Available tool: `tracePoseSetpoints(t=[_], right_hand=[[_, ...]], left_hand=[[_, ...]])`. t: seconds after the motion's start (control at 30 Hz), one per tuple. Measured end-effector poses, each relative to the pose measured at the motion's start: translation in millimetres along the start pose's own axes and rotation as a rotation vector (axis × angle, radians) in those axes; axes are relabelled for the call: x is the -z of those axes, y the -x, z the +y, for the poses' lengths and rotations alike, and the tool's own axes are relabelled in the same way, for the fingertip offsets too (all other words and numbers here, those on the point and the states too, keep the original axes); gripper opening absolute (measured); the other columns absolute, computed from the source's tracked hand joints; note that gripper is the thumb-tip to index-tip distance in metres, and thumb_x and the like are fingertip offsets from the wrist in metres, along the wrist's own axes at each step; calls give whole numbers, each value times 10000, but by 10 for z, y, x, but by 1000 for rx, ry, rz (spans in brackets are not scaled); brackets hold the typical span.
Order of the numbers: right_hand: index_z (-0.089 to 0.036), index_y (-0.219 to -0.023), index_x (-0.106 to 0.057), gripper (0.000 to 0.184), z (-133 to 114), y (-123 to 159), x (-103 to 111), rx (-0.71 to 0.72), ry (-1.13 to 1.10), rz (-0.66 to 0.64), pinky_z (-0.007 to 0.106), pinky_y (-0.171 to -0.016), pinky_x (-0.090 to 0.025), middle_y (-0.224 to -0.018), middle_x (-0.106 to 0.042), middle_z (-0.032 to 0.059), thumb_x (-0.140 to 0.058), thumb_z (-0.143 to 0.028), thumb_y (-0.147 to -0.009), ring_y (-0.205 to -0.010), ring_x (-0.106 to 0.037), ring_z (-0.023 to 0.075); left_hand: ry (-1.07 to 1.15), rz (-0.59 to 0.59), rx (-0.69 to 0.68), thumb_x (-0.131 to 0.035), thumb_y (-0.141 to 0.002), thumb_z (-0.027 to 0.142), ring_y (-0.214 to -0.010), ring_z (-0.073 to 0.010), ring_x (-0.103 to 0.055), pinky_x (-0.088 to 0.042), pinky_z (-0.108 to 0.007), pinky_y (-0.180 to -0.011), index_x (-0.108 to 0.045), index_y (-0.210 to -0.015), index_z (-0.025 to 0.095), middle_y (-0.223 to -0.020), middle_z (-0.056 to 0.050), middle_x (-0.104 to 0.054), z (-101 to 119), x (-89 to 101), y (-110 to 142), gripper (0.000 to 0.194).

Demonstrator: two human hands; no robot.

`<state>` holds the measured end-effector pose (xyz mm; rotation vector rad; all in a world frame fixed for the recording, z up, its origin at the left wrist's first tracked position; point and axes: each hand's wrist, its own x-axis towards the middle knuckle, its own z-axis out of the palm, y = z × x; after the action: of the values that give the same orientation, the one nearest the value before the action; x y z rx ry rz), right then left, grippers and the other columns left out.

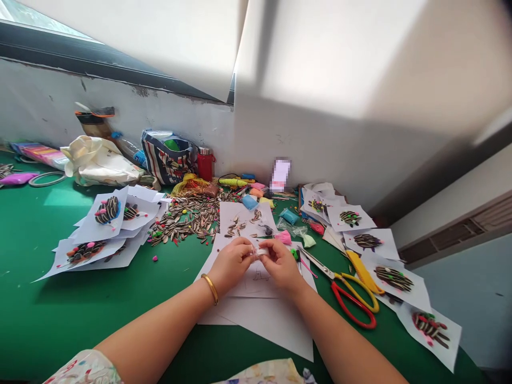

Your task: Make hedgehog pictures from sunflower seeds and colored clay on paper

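Observation:
Both hands meet over the white paper sheets (276, 320) in the middle of the table. Between their fingertips is a small white lump (262, 251), partly hidden, that looks wrapped in clear plastic. My left hand (233, 261) pinches it from the left, a gold bangle (210, 289) on its wrist. From the right, the closed fingers of my right hand (281, 264) grip the same lump. A pencil drawing (260, 274) shows on the sheet below. Just beyond, sunflower seeds (236, 228) lie on another sheet, and pink clay (284, 237) sits beside my right fingers.
Scissors (352, 298) with red and yellow handles and a yellow utility knife (362, 271) lie at the right. Seed-decorated papers are stacked left (90, 256) and right (370, 242). Behind are a seed pile (188, 218), a striped bag (168, 160), a red flask (205, 165) and blue packets (288, 216).

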<state>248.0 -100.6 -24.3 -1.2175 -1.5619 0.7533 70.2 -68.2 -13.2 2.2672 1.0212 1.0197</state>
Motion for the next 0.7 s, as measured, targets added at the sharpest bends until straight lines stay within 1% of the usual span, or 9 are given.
tracePoseSetpoints(t=[0.1,0.23,0.4,0.53,0.63,0.7], right_hand=[[-206,-976,-621,182,-26,-4,1,-3,1,27,290,-683,-485,-926,-611,40,-600,-225,-796,-775,-568,166],[-206,-961,-619,161,-66,-10,3,-6,11,66,287,-679,-476,-916,-610,37,-601,-248,-807,-768,-557,165],[-209,-982,-611,173,-66,-8,-14,-53,6,19,297,-699,-480,-930,-606,39,-592,-271,-821,-781,-563,172],[-207,-979,-616,180,-77,-18,-23,-88,14,0,296,-689,-475,-934,-609,42,-594,-292,-822,-768,-564,171],[-209,-982,-613,183,-85,-29,-1,-105,24,8,287,-662,-460,-931,-617,41,-590,-310,-831,-758,-562,169],[-212,-991,-604,191,-78,-32,26,-126,8,23,277,-631,-443,-901,-615,34,-590,-325,-838,-731,-555,162]], left_hand=[[-44,-2,-14,-593,-900,212,-859,-163,-630,-506,-292,-807,-702,-849,176,-963,-59,-647,-9,24,-11,126],[-91,-15,-14,-581,-909,217,-872,-168,-627,-506,-292,-814,-690,-859,176,-961,-56,-648,-25,57,-12,127],[-100,-44,-28,-597,-907,240,-895,-169,-628,-508,-290,-824,-690,-898,183,-1018,-60,-649,-46,37,8,109],[-158,-49,-75,-566,-920,234,-850,-172,-628,-507,-294,-786,-682,-829,175,-961,-62,-660,-46,41,3,159],[-153,-27,-87,-546,-930,236,-860,-171,-624,-503,-297,-784,-678,-851,181,-986,-63,-659,-38,83,-3,163],[-86,16,-73,-547,-930,237,-898,-170,-619,-502,-297,-803,-676,-867,186,-1029,-65,-645,-35,122,-9,152]])
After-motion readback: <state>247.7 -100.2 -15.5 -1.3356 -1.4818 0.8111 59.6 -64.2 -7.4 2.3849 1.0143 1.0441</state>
